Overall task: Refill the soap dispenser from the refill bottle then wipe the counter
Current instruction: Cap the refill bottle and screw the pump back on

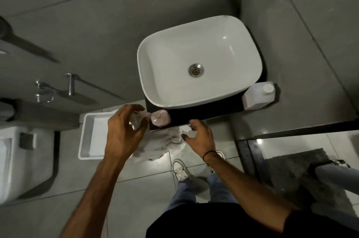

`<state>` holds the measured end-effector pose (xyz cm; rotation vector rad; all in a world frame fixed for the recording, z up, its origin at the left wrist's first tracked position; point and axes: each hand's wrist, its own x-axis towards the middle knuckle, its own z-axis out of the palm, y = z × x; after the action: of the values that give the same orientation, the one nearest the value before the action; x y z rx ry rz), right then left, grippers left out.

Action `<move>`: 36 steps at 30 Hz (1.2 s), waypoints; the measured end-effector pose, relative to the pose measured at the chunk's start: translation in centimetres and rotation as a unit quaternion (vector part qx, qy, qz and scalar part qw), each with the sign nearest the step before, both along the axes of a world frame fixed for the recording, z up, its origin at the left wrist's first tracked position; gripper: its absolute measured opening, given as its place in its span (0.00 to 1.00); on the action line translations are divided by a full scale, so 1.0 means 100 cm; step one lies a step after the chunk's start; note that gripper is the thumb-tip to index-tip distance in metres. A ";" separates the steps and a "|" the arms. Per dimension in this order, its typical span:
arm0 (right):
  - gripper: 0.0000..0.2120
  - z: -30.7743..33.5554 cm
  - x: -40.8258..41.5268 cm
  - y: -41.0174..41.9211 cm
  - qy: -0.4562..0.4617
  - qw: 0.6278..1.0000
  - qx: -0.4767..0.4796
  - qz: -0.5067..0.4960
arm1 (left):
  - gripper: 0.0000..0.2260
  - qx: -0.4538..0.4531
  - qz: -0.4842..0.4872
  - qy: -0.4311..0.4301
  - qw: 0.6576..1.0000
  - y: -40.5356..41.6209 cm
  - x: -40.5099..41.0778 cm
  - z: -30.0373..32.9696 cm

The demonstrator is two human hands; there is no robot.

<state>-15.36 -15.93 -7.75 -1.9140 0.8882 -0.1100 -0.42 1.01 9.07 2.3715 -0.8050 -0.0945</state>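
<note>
A pale pink soap dispenser [160,118] stands on the front left corner of the dark counter [204,114], just in front of the white basin [200,62]. The white refill bottle [259,95], capped, stands at the counter's right end. A pale cloth [165,143] hangs off the counter's front edge. My left hand [124,132] is curled around a crumpled end of that cloth right beside the dispenser. My right hand [200,134] hovers at the counter's front edge with fingers apart, touching the cloth's upper right part.
A white plastic bin [87,140] sits on the floor left of the counter, with a toilet [19,160] further left. A glass partition edge [291,130] runs to the right, with a dark mat [291,169] and another person's leg [334,173] beyond it.
</note>
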 end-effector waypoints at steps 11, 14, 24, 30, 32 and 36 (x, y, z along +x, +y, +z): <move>0.43 0.004 0.071 0.056 0.013 0.999 -0.016 0.025 | 0.13 0.071 -0.091 0.003 0.993 0.007 0.040 -0.018; 0.43 0.001 0.080 0.065 0.010 1.000 -0.021 -0.001 | 0.11 0.089 -0.125 0.019 0.988 -0.004 0.046 -0.031; 0.29 -0.003 0.097 0.071 -0.022 0.998 -0.029 -0.060 | 0.13 0.250 -0.220 0.018 0.943 -0.037 0.053 -0.072; 0.32 0.014 0.081 0.070 -0.023 0.995 -0.068 -0.064 | 0.14 0.155 -0.363 -0.002 0.919 -0.027 0.052 -0.051; 0.30 0.022 0.075 0.068 -0.027 0.994 -0.085 -0.057 | 0.18 0.141 -0.371 0.017 0.918 -0.024 0.053 -0.043; 0.29 0.038 0.064 0.060 -0.032 0.994 -0.099 -0.041 | 0.19 0.166 -0.313 0.016 0.935 -0.023 0.050 -0.029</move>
<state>-8.96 -9.97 -3.95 -2.0455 0.9414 -0.3181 4.61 -1.30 6.14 2.3059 -1.6084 -0.5683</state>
